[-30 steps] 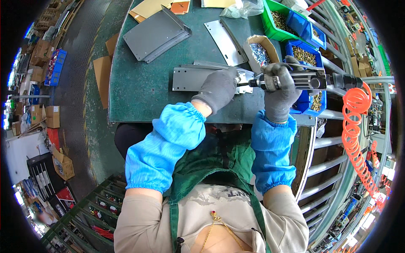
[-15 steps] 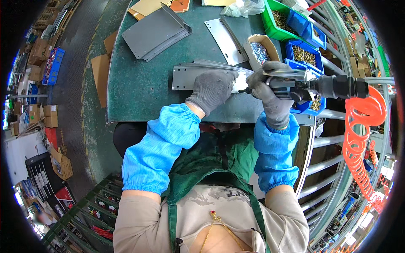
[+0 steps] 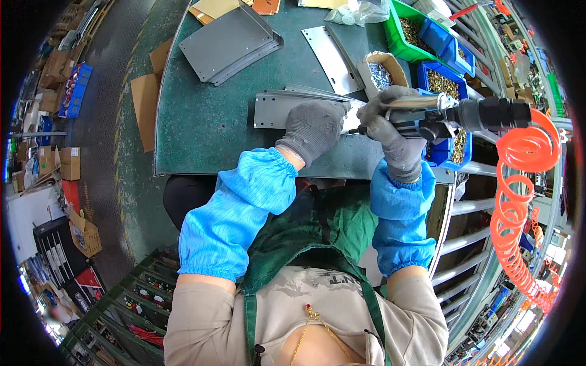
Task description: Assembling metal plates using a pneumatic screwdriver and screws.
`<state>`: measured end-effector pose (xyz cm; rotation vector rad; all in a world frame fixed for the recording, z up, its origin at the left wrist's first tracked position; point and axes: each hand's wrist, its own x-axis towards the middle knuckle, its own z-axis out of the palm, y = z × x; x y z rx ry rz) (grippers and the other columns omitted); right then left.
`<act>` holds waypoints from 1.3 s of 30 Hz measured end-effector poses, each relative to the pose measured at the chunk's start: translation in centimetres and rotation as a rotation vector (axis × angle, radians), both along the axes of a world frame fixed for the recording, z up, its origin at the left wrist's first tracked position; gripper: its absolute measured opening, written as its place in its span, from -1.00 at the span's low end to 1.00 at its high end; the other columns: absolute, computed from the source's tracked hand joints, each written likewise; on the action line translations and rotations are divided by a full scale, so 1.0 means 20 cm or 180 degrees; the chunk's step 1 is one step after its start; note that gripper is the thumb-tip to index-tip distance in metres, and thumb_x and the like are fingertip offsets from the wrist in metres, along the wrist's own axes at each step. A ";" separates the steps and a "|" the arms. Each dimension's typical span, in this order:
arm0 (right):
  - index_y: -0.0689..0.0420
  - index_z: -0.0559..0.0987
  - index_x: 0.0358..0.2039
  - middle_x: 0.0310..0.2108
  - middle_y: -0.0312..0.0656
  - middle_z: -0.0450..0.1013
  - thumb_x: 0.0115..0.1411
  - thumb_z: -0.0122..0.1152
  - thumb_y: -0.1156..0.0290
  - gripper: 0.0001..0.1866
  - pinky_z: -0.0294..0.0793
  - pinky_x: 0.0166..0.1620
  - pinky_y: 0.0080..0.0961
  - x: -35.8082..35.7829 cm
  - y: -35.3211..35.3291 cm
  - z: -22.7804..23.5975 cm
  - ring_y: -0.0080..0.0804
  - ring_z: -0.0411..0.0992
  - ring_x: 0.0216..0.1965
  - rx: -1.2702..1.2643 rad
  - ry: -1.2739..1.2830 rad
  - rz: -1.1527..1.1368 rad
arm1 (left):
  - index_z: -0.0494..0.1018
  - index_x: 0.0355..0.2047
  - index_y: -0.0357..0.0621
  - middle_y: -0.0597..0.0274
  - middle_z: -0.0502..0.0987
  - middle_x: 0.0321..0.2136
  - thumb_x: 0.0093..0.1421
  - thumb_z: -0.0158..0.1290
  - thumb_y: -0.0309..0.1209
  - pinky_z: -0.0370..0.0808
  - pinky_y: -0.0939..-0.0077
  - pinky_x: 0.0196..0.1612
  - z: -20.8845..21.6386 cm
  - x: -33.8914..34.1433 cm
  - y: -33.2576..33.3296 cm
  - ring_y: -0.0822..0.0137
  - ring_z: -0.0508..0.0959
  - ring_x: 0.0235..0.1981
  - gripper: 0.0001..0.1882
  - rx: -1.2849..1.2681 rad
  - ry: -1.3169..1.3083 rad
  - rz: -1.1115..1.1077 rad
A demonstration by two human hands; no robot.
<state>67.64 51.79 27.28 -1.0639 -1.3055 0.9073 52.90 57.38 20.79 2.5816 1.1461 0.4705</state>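
Observation:
In a grey knit glove, my left hand [image 3: 314,127] is closed on a long silver sheet-metal bracket [image 3: 273,111] lying near the front of the bench. The bracket has small holes at its left end. My right hand [image 3: 394,131], gloved the same way, grips a black and silver air-powered hand tool [image 3: 441,117], probably a rivet gun. The tool lies sideways, its narrow tip pointing left at the bracket's right end beside my left fingers. Whether the tip touches the metal I cannot tell. An orange coiled air hose [image 3: 526,149] hangs at the tool's rear end.
Grey sheet-metal panels [image 3: 229,43] are stacked at the far left of the green bench [image 3: 201,137]. A flat silver plate [image 3: 329,58] lies farther back, beside a cardboard box [image 3: 394,64] of small fasteners. Green [image 3: 390,32] and blue bins [image 3: 467,94] of small brass-coloured parts line the right edge.
The rear of the tool has risen slightly in the picture as my right hand turned a little. The whole view has shifted a little, and the bracket stays under my left hand.

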 end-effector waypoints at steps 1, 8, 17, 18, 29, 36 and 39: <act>0.23 0.44 -0.15 -0.44 -0.24 0.48 -0.07 0.24 0.61 -0.60 0.46 -0.30 -0.58 0.02 0.01 -0.01 -0.52 0.45 -0.40 0.0006 -0.0010 0.0004 | 0.55 -0.20 0.00 0.11 0.57 -0.45 0.16 -0.08 -0.36 0.52 0.26 -0.41 0.00 0.00 0.00 0.15 0.59 -0.44 -0.75 -0.0021 -0.0048 0.0016; 0.20 0.44 -0.18 -0.45 -0.25 0.46 -0.09 0.25 0.62 -0.61 0.45 -0.31 -0.60 0.02 0.02 0.00 -0.53 0.44 -0.40 0.0230 0.0070 0.0315 | 0.54 -0.18 0.01 0.09 0.58 -0.42 0.14 -0.04 -0.37 0.52 0.28 -0.40 0.00 0.00 -0.01 0.14 0.59 -0.42 -0.74 0.0047 0.0076 0.0035; 0.27 0.37 -0.03 -0.42 -0.16 0.47 -0.03 0.27 0.53 -0.49 0.44 -0.35 -0.61 0.00 0.01 0.09 -0.51 0.43 -0.44 0.0095 0.0810 -0.0271 | 0.54 -0.16 0.02 0.11 0.58 -0.40 0.13 -0.04 -0.37 0.52 0.28 -0.38 -0.02 0.01 -0.02 0.16 0.59 -0.40 -0.73 0.0002 -0.0037 0.0075; 0.26 0.33 0.00 -0.42 -0.07 0.47 -0.02 0.25 0.54 -0.47 0.43 -0.42 -0.63 0.00 0.02 0.13 -0.50 0.43 -0.48 0.0432 0.0958 -0.0298 | 0.54 -0.16 0.02 0.11 0.58 -0.40 0.13 -0.04 -0.37 0.52 0.28 -0.38 -0.02 0.01 -0.02 0.16 0.59 -0.40 -0.73 0.0001 -0.0033 0.0083; 0.29 0.29 0.01 -0.47 -0.04 0.45 -0.02 0.25 0.53 -0.44 0.32 -0.54 -0.70 0.03 -0.03 0.12 -0.55 0.36 -0.60 0.0602 0.0991 -0.0509 | 0.53 -0.15 -0.04 0.07 0.57 -0.44 0.14 -0.06 -0.43 0.52 0.28 -0.32 -0.01 0.01 0.00 0.19 0.59 -0.41 -0.72 -0.0053 -0.0495 0.0136; 0.26 0.27 0.04 -0.51 -0.14 0.38 0.05 0.15 0.46 -0.48 0.40 -0.33 -0.43 0.05 -0.04 0.14 -0.50 0.30 -0.57 0.1230 0.1298 -0.0529 | 0.37 -0.05 -0.37 0.10 0.49 -0.23 0.23 -0.15 -0.62 0.53 0.72 -0.13 -0.02 -0.06 -0.02 0.43 0.53 -0.32 -0.72 -0.4850 -0.4610 0.0036; 0.17 0.33 0.02 -0.54 -0.35 0.16 0.10 0.13 0.29 -0.52 0.36 -0.21 -0.33 0.01 -0.03 0.20 -0.51 0.19 -0.51 0.1100 0.1390 -0.0496 | 0.37 -0.06 -0.35 0.07 0.47 -0.21 0.28 -0.13 -0.53 0.56 0.75 -0.21 0.01 -0.09 -0.07 0.40 0.54 -0.29 -0.75 -0.4436 -0.4310 -0.0091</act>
